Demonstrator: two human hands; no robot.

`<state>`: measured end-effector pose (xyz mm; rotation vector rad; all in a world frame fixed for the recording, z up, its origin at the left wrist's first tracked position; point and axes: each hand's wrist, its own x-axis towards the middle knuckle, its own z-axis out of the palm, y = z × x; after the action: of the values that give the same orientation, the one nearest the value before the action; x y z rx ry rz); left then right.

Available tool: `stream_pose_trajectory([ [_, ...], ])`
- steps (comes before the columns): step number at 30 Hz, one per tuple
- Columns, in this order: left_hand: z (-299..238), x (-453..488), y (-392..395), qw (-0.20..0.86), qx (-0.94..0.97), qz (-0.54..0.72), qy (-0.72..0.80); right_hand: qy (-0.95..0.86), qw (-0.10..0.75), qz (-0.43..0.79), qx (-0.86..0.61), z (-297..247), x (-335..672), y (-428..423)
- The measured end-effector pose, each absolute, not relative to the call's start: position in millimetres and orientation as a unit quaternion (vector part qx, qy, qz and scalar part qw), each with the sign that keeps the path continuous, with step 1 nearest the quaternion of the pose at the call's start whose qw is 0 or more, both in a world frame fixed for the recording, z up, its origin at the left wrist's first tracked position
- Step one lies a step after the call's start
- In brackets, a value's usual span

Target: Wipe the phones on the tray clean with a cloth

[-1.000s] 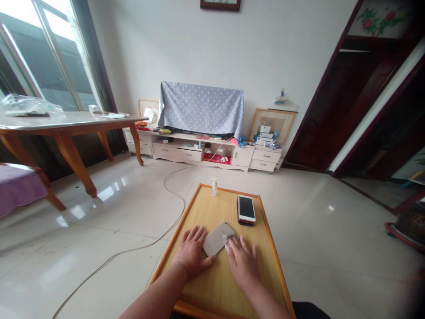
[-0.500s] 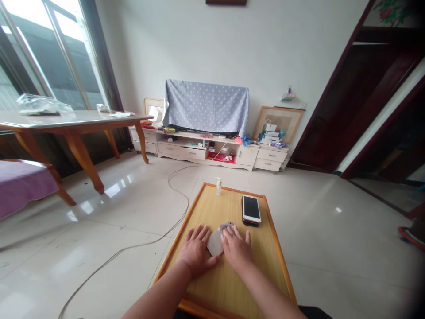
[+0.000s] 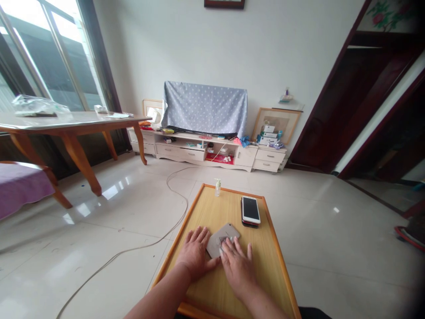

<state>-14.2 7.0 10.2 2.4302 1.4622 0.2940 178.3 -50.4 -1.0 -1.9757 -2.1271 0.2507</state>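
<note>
- On the low wooden board (image 3: pixel 181 241) with an orange rim, out on the tiled floor (image 3: pixel 332 230), a grey phone case (image 3: pixel 227 232) lies flat, a little below the board's middle, tilted with its far end toward 1 o'clock.
- The person's left hand (image 3: pixel 195 253) lies palm down at the case's 8 o'clock. Its fingers (image 3: pixel 198 235) are spread apart, and the thumb reaches the case's lower edge.
- The right hand (image 3: pixel 237 270) sits over the case's lower right part, its fingers close together but not tightly closed.
- A small crumpled tissue (image 3: pixel 220 242) shows under the right fingertips, mostly hidden; I cannot tell whether they pinch it or only press it on the case.
- At the case's 1 o'clock, a white smartphone (image 3: pixel 250 211) lies screen up on a darker phone, near the board's right rim.
- At 12 o'clock, a small pump bottle (image 3: pixel 218 188) stands upright by the far rim.
- A pale cable (image 3: pixel 142 245) runs across the floor at the board's 9 o'clock.
- Far off at 12 o'clock stands a cream TV cabinet (image 3: pixel 199 153), with a polka-dot cloth (image 3: pixel 204 106) hanging above it.
- At 10 o'clock stands a long wooden table (image 3: pixel 66 119), with a purple-covered bench (image 3: pixel 20 188) nearer.
</note>
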Motion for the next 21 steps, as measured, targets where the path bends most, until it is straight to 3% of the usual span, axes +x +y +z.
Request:
stream_pose_trajectory([
  [7,12.8,-11.7,5.7,0.141,0.845,0.096,0.507,-0.656,0.121,0.089,-0.739,0.9,205.2,-18.5],
  [15,11.9,-9.8,4.3,0.131,0.845,0.096,0.509,-0.699,0.136,0.085,-0.697,-15.3,187.7,-64.2],
  [21,13.0,-8.3,3.9,0.124,0.849,0.103,0.504,-0.649,0.136,0.070,-0.745,-13.0,208.2,-48.6],
])
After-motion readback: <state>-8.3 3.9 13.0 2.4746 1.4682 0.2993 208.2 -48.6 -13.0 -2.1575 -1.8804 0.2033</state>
